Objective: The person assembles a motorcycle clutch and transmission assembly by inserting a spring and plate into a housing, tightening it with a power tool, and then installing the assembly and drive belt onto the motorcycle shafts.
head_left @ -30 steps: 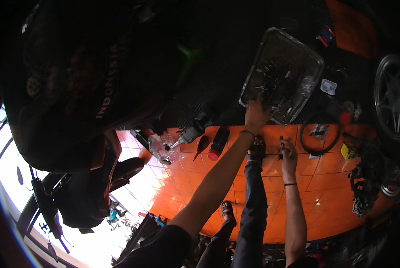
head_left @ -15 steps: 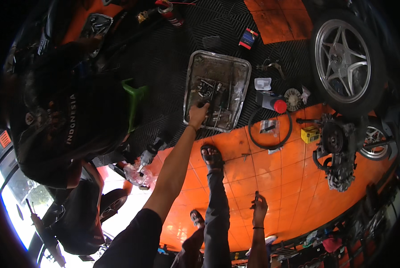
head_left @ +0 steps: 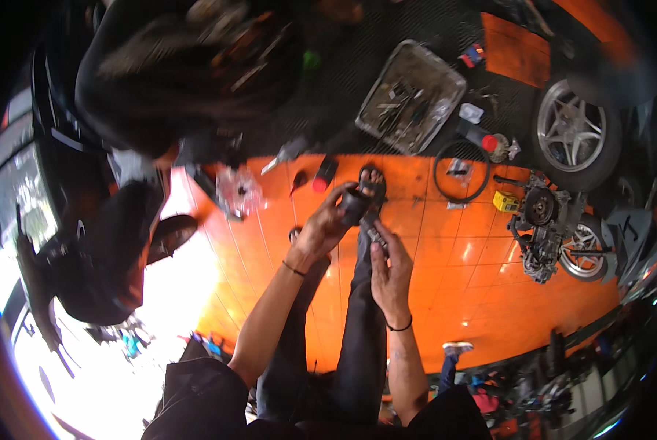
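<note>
My left hand [head_left: 325, 229] is closed on a black cylindrical part [head_left: 353, 207], held up over my sandalled foot [head_left: 373, 179]. My right hand [head_left: 391, 275] grips a small dark metal piece [head_left: 374, 233] just below and right of that cylinder, close to it; whether the two touch I cannot tell. Beyond both hands, a metal tray [head_left: 435, 81] of small parts and tools lies on the dark mat [head_left: 328, 117]. A red-capped dark bottle [head_left: 322, 180] rests on the orange tiles [head_left: 446, 279] left of my foot.
A person in dark clothing [head_left: 167, 88] is at upper left, beside a scooter [head_left: 101, 257]. A crumpled plastic bag [head_left: 236, 191] lies nearby. At right: a wheel [head_left: 570, 125], black belt [head_left: 438, 180], yellow box [head_left: 506, 201] and engine [head_left: 535, 246]. Another person's shoe [head_left: 457, 347] shows below.
My left hand has come back from the tray with the black cylinder in it. My right hand has risen to meet it. The view has also shifted.
</note>
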Tool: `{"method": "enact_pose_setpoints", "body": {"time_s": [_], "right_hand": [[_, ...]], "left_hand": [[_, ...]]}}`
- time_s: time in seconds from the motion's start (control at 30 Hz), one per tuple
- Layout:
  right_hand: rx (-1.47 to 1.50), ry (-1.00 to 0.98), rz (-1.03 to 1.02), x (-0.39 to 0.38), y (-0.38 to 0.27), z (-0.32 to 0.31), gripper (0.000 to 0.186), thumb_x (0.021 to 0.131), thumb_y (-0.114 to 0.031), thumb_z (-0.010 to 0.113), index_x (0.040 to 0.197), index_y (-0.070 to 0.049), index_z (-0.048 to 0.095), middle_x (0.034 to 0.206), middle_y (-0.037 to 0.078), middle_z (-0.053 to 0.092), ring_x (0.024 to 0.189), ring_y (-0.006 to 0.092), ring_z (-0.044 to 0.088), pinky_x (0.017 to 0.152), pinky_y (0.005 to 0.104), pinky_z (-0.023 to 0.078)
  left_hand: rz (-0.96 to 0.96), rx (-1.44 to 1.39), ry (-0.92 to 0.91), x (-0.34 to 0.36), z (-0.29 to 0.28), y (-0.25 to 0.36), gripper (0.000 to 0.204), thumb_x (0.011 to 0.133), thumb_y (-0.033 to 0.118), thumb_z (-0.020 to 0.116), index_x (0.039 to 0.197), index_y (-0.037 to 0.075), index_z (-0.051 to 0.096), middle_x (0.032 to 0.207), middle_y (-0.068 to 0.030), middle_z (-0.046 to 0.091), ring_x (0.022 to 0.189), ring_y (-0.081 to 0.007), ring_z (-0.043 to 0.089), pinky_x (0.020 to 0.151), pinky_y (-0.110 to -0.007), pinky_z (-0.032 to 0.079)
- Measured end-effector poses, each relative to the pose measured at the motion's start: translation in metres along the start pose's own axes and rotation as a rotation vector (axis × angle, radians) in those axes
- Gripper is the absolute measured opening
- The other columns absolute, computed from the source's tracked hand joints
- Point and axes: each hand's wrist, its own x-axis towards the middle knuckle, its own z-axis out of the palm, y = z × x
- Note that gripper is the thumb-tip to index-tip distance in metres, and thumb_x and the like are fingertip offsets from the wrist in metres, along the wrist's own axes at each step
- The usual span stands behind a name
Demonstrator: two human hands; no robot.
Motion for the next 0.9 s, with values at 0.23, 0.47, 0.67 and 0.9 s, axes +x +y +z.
{"method": "enact_pose_setpoints", "body": {"time_s": [0.23, 0.47, 0.67, 0.9], "right_hand": [[-0.241, -0.247, -0.181, -0.052, -0.011, 0.107, 0.025, 0.096, -0.007, 0.06, 0.119, 0.002, 0.054, 0.093, 0.017, 0.065, 0.08, 0.0275, 0.067, 0.069, 0.0362, 0.053], [-0.491, -0.524, -0.325, -0.111, 0.001, 0.209, 0.026, 0.096, -0.007, 0.058, 0.116, 0.007, 0.049, 0.099, 0.024, 0.063, 0.089, 0.0384, 0.067, 0.072, 0.0416, 0.054], [-0.48, -0.644, -0.382, -0.16, 0.005, 0.26, 0.026, 0.099, -0.007, 0.054, 0.118, 0.006, 0.043, 0.101, 0.026, 0.062, 0.092, 0.0382, 0.067, 0.075, 0.0417, 0.054], [-0.591, -0.761, -0.361, -0.178, 0.024, 0.286, 0.039, 0.099, -0.009, 0.051, 0.129, 0.004, 0.03, 0.11, 0.03, 0.061, 0.096, 0.0441, 0.066, 0.078, 0.0471, 0.054]], "left_hand": [[0.127, -0.543, 0.311, -0.087, -0.067, 0.002, 0.017, 0.099, 0.027, 0.055, 0.1, 0.01, 0.053, 0.088, -0.0034, 0.051, 0.093, -0.0209, 0.057, 0.094, -0.037, 0.047], [0.282, -0.766, 0.467, -0.184, -0.125, 0.015, 0.033, 0.1, 0.034, 0.057, 0.115, 0.004, 0.053, 0.099, -0.0159, 0.062, 0.095, -0.0288, 0.064, 0.085, -0.042, 0.054], [0.419, -0.874, 0.506, -0.244, -0.168, -0.002, 0.034, 0.1, 0.031, 0.057, 0.119, 0.002, 0.052, 0.097, -0.0161, 0.061, 0.092, -0.029, 0.065, 0.082, -0.039, 0.055], [0.452, -0.883, 0.699, -0.264, -0.18, -0.026, 0.032, 0.097, 0.033, 0.064, 0.105, 0.003, 0.058, 0.089, -0.0055, 0.063, 0.073, -0.0106, 0.06, 0.064, -0.026, 0.05]]}}
